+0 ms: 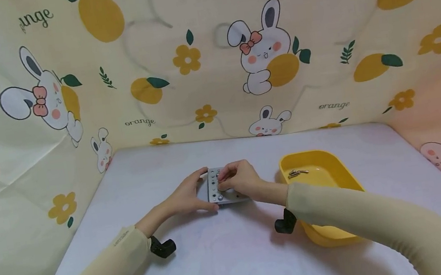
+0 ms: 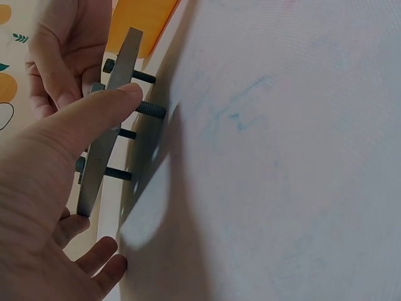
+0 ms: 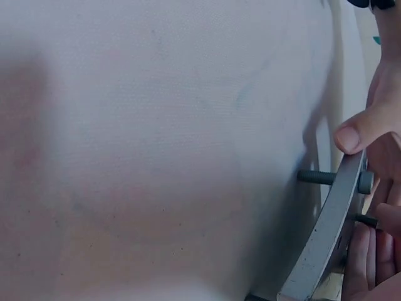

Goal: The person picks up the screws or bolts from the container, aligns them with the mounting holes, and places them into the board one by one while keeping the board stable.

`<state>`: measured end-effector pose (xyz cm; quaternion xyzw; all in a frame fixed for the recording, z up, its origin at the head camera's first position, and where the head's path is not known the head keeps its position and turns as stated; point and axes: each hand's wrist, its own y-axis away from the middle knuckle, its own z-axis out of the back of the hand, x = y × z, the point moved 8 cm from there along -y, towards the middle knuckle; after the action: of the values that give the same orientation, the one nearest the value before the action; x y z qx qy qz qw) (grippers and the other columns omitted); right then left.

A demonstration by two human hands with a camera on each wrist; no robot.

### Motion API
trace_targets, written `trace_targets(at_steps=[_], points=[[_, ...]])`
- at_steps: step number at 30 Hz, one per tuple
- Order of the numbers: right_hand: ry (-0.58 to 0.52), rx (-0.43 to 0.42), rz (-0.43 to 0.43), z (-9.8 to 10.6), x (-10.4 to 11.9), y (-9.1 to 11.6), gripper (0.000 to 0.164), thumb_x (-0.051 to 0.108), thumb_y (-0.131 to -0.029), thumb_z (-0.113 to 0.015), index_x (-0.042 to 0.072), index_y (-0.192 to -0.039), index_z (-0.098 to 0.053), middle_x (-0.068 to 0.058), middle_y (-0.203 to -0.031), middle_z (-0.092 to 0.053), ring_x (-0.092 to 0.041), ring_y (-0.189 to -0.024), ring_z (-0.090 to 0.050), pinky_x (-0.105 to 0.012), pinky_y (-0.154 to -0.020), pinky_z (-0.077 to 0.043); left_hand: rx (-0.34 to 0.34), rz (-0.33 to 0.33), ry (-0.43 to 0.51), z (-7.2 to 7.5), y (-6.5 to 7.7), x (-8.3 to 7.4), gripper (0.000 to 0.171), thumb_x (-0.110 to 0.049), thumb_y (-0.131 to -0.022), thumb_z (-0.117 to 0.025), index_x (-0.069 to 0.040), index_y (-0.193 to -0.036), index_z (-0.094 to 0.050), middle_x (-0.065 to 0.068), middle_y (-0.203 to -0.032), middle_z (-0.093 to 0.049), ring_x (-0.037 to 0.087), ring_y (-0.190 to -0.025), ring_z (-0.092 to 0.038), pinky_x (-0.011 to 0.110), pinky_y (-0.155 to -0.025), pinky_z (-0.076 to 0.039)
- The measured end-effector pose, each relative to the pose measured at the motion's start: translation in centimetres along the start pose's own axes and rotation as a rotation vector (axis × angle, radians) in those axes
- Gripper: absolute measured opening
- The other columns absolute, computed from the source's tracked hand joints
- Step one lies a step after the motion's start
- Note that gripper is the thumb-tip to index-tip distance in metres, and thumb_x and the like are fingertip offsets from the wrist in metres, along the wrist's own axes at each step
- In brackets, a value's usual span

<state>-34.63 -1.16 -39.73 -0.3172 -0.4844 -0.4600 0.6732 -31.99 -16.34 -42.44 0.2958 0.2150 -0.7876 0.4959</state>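
Left hand: your left hand [image 1: 188, 196] is at the left edge of the grey metal plate [image 1: 215, 189], thumb stretched along the far edge and fingers curled round the near corner, so it holds the plate steady. In the left wrist view the thumb [image 2: 94, 116] presses against the plate's thin edge [image 2: 103, 147].
Right hand: your right hand [image 1: 239, 177] lies on top of the plate, fingers bent down and pinching at something small on its upper face; what sits between the fingertips is hidden, so you cannot tell from here.
Plate: it sits near the middle of the worktop [image 1: 236, 256], raised off the surface on dark bolts [image 2: 149, 110] that pass through its holes and point down to the cloth. The right wrist view shows one bolt shaft [image 3: 316, 177] sticking out beneath the plate [image 3: 326, 232], with your thumb [image 3: 366, 128] on the edge above it.
Holes: rows of round holes run along the plate's left strip, some filled with bolt heads [image 1: 220, 197].
Tray: a yellow tray [image 1: 349, 181] stands just right of your right forearm, touching the sleeve, with a few loose bolts [image 1: 297, 173] lying in its far end.
Surround: cloth printed with rabbits and oranges hangs behind and beside the worktop.
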Motion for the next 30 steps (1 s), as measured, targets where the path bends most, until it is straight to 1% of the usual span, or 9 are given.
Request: trace_targets(at_steps=[6,10,15,19,22,27,30], points=[[0.004,0.01,0.015,-0.29,-0.1,0.01,0.019,-0.005,-0.072,-0.083,0.006,-0.086,-0.074,-0.004,-0.08,-0.072,-0.018,-0.08,-0.066,-0.028,-0.079,-0.05,0.003,0.012,0.009,-0.05,0.0,0.09,0.114,-0.042,-0.069,-0.09,-0.005,-0.155,-0.023,0.016,-0.155,-0.031,0.034,-0.135,-0.037,0.05,-0.109,-0.033],[0.004,0.005,0.018,-0.2,-0.21,-0.13,0.02,-0.004,-0.072,-0.084,0.005,-0.087,-0.075,-0.004,-0.08,-0.072,-0.018,-0.081,-0.066,-0.03,-0.083,-0.048,-0.002,0.011,0.007,-0.05,-0.08,0.15,0.115,-0.044,-0.068,-0.089,-0.006,-0.155,-0.023,0.015,-0.155,-0.031,0.033,-0.135,-0.037,0.049,-0.109,-0.033],[-0.006,0.013,-0.001,-0.19,-0.31,-0.09,0.021,-0.003,-0.073,-0.084,0.002,-0.09,-0.074,-0.004,-0.08,-0.072,-0.018,-0.082,-0.065,-0.032,-0.085,-0.047,-0.004,0.013,-0.005,-0.16,-0.24,0.32,0.117,-0.047,-0.067,-0.089,-0.006,-0.155,-0.023,0.014,-0.155,-0.031,0.032,-0.135,-0.038,0.048,-0.108,-0.034],[-0.01,0.009,-0.006,-0.29,-0.26,-0.04,0.021,-0.004,-0.073,-0.084,0.001,-0.09,-0.074,-0.004,-0.08,-0.072,-0.018,-0.082,-0.066,-0.033,-0.086,-0.048,-0.003,0.017,-0.002,-0.19,-0.26,0.37,0.116,-0.046,-0.068,-0.089,-0.006,-0.155,-0.023,0.014,-0.155,-0.031,0.032,-0.135,-0.038,0.048,-0.108,-0.035],[0.003,-0.006,0.002,-0.28,-0.09,0.1,0.019,-0.004,-0.072,-0.084,0.004,-0.087,-0.075,-0.004,-0.078,-0.072,-0.018,-0.08,-0.066,-0.033,-0.086,-0.048,-0.004,0.014,0.005,-0.21,-0.21,0.27,0.116,-0.045,-0.068,-0.089,-0.005,-0.155,-0.024,0.014,-0.155,-0.031,0.033,-0.135,-0.038,0.048,-0.108,-0.035],[0.042,-0.025,0.014,-0.25,0.15,0.31,0.019,-0.004,-0.071,-0.084,0.004,-0.086,-0.075,-0.002,-0.077,-0.071,-0.017,-0.077,-0.066,-0.033,-0.082,-0.049,-0.005,0.013,0.0,-0.13,-0.1,0.1,0.116,-0.045,-0.068,-0.089,-0.005,-0.155,-0.024,0.014,-0.155,-0.031,0.032,-0.135,-0.038,0.048,-0.108,-0.035],[0.081,-0.05,0.021,-0.14,0.44,0.49,0.019,-0.004,-0.071,-0.085,0.004,-0.085,-0.075,-0.001,-0.075,-0.071,-0.016,-0.076,-0.065,-0.032,-0.08,-0.049,-0.003,0.01,-0.003,-0.05,-0.15,-0.08,0.116,-0.045,-0.068,-0.089,-0.005,-0.155,-0.023,0.014,-0.155,-0.031,0.033,-0.135,-0.038,0.048,-0.109,-0.034]])
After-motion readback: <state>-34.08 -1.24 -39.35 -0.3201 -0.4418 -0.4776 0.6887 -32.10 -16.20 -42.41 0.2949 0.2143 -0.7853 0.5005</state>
